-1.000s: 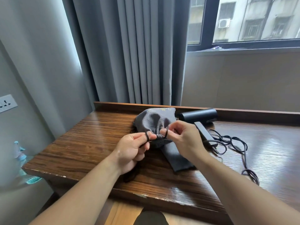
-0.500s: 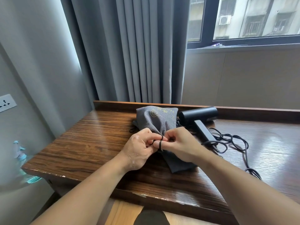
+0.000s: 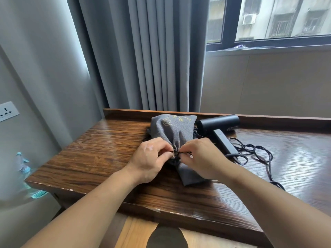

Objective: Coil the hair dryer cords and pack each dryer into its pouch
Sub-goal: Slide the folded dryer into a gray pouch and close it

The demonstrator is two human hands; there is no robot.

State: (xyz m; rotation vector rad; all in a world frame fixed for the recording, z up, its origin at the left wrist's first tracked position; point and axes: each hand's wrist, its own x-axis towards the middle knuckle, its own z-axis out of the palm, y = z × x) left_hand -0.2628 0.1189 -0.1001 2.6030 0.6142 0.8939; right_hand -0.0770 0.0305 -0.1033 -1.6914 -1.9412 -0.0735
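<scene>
Left hand (image 3: 149, 159) and right hand (image 3: 202, 158) both pinch thin black drawstring (image 3: 176, 153) cinching coarse-woven grey pouch (image 3: 174, 130); smooth matte black dryer (image 3: 217, 123) just right of grip, cord (image 3: 258, 152) loose.

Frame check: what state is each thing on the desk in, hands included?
grey pouch: bulging, mouth cinched shut, lying on the desk.
drawstring: pinched by both hands at the pouch's neck.
black hair dryer: unpacked, lying on the desk.
dryer cord: loose, uncoiled.
left hand: pinches the drawstring.
right hand: pinches the drawstring.
</scene>
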